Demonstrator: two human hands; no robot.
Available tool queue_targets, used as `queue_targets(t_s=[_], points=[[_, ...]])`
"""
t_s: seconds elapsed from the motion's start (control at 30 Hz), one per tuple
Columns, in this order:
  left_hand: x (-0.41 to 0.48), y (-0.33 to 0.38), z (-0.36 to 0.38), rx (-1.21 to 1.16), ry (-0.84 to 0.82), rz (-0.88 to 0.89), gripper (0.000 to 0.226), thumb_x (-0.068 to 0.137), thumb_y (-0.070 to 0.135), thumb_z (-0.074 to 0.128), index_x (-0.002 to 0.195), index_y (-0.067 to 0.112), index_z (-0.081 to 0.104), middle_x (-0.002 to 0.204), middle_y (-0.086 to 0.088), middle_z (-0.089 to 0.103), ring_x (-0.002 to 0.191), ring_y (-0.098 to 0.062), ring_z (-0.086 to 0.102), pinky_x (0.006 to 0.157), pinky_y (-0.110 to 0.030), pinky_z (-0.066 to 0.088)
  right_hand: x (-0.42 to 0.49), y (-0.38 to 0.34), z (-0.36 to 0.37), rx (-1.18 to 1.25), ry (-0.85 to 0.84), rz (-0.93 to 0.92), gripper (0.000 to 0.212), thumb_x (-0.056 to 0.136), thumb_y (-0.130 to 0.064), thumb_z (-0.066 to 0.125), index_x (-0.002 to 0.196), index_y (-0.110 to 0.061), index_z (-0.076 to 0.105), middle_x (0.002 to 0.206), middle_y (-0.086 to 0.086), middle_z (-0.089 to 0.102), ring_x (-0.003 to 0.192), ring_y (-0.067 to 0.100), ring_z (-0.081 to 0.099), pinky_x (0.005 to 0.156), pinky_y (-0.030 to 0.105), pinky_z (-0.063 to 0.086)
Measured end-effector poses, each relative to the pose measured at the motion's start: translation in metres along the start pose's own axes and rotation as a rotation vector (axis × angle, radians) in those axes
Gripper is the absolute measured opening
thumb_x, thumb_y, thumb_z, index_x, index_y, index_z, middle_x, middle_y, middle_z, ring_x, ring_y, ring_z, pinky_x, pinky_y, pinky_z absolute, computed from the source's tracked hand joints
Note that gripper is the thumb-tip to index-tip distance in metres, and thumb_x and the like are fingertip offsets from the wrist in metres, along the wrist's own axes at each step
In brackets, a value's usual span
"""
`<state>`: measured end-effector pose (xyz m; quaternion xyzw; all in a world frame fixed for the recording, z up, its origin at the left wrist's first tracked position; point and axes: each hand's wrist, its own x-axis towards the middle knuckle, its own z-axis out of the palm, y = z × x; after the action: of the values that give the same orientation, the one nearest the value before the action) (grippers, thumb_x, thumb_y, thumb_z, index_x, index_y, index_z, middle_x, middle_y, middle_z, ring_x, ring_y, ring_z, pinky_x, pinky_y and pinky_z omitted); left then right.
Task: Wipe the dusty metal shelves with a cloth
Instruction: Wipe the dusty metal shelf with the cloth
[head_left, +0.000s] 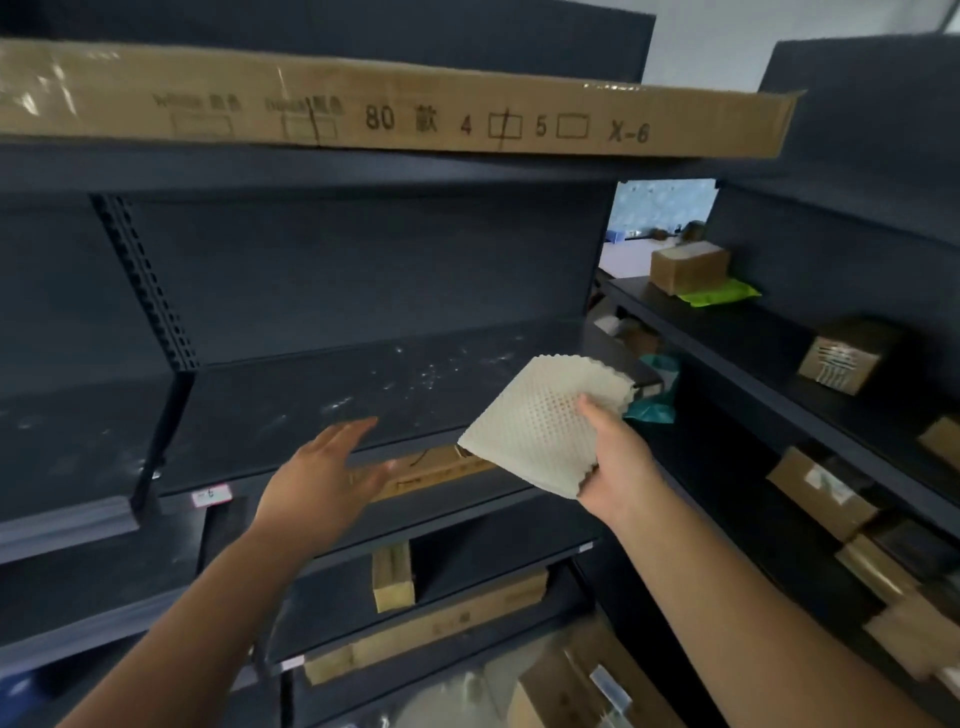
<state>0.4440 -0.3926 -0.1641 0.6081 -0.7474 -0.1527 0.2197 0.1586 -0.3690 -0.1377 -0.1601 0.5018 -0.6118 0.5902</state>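
Note:
A dark metal shelf (322, 395) runs across the middle at chest height, its top speckled with pale dust. My right hand (618, 467) grips a folded cream cloth (545, 421) with a perforated weave and zigzag edges, held in the air just in front of the shelf's right end. My left hand (327, 478) hovers palm down over the shelf's front edge, fingers spread and holding nothing. Neither hand touches the shelf surface.
A long flat cardboard box (395, 109) lies on the shelf above. Lower shelves hold long cartons (431, 623) and a small wooden block (393, 577). The right-hand rack carries several small cardboard boxes (685, 265) and a green packet (719, 293).

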Motion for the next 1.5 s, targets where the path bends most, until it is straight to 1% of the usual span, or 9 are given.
queue_targets(t_s=[0.2,0.33,0.67,0.83,0.93,1.07,1.2,1.33,1.5], points=[[0.068,-0.045,0.025,0.031,-0.06,-0.16,0.061,0.082,0.06,0.05,0.136,0.038,0.036,0.145,0.002,0.041,0.122,-0.023,0.049,0.091,-0.04,0.048,0.112,-0.053,-0.023,0.008,0.285,-0.383,0.044,0.097,-0.026,0.046,0.14,-0.029,0.037,0.137,0.005,0.052,0.112,0.027,0.057,0.095,0.048,0.048],[0.102,-0.07,0.044,0.061,-0.047,-0.253,0.053,0.082,0.052,0.058,0.131,0.035,0.047,0.138,0.001,0.049,0.114,-0.024,0.055,0.085,-0.038,0.049,0.211,-0.088,-0.054,-0.631,0.452,-0.783,0.045,0.098,-0.028,0.04,0.141,-0.016,0.035,0.137,0.014,0.052,0.121,0.03,0.053,0.103,0.038,0.043],[0.13,-0.112,0.073,0.106,0.074,-0.355,0.024,0.074,0.022,0.076,0.096,0.028,0.071,0.103,-0.007,0.069,0.083,-0.035,0.067,0.07,-0.043,0.055,0.363,-0.001,-0.062,-1.778,0.324,-0.662,0.039,0.087,-0.023,0.052,0.12,-0.005,0.057,0.113,0.027,0.063,0.103,0.047,0.056,0.086,0.055,0.044],[0.138,-0.113,0.07,0.096,0.047,-0.351,0.01,0.078,0.022,0.07,0.085,0.028,0.067,0.09,0.0,0.069,0.072,-0.024,0.063,0.062,-0.032,0.047,0.305,0.102,0.059,-1.707,-0.175,-0.834,0.037,0.086,-0.023,0.046,0.121,-0.023,0.058,0.123,0.013,0.064,0.113,0.038,0.056,0.097,0.049,0.044],[0.145,-0.113,0.064,0.141,-0.072,-0.381,0.011,0.082,0.028,0.062,0.078,0.038,0.064,0.086,0.008,0.068,0.068,-0.013,0.059,0.061,-0.028,0.047,0.276,0.103,0.119,-1.317,-0.39,-0.515,0.034,0.096,-0.027,0.041,0.125,-0.016,0.053,0.121,0.014,0.063,0.112,0.035,0.055,0.097,0.039,0.043],[0.148,-0.119,0.061,0.174,-0.163,-0.431,0.011,0.08,0.036,0.056,0.073,0.044,0.06,0.085,0.015,0.067,0.072,-0.011,0.062,0.07,-0.031,0.053,0.293,0.055,0.142,-0.675,-0.186,-0.219,0.031,0.095,-0.022,0.048,0.119,-0.005,0.058,0.119,0.012,0.064,0.106,0.028,0.061,0.087,0.032,0.049],[0.148,-0.118,0.058,0.208,-0.201,-0.406,0.008,0.078,0.038,0.055,0.079,0.043,0.061,0.089,0.013,0.069,0.077,-0.015,0.064,0.072,-0.032,0.054,0.33,-0.03,0.105,-0.245,-0.026,-0.271,0.028,0.096,-0.017,0.048,0.121,-0.009,0.055,0.103,0.005,0.063,0.091,0.024,0.064,0.063,0.022,0.056],[0.147,-0.116,0.058,0.283,-0.199,-0.406,0.012,0.076,0.044,0.053,0.083,0.044,0.062,0.088,0.014,0.07,0.075,-0.014,0.065,0.068,-0.029,0.054,0.376,-0.087,0.048,-0.643,0.258,-0.591,0.044,0.098,-0.03,0.043,0.135,-0.007,0.043,0.134,0.015,0.054,0.122,0.032,0.052,0.098,0.036,0.046],[0.143,-0.111,0.06,0.323,-0.187,-0.381,0.016,0.081,0.044,0.056,0.094,0.042,0.065,0.1,0.013,0.069,0.087,-0.016,0.066,0.074,-0.031,0.054,0.425,-0.053,0.007,-1.43,0.267,-0.531,0.033,0.098,-0.026,0.036,0.124,-0.012,0.052,0.121,0.025,0.06,0.11,0.044,0.056,0.094,0.046,0.043]])
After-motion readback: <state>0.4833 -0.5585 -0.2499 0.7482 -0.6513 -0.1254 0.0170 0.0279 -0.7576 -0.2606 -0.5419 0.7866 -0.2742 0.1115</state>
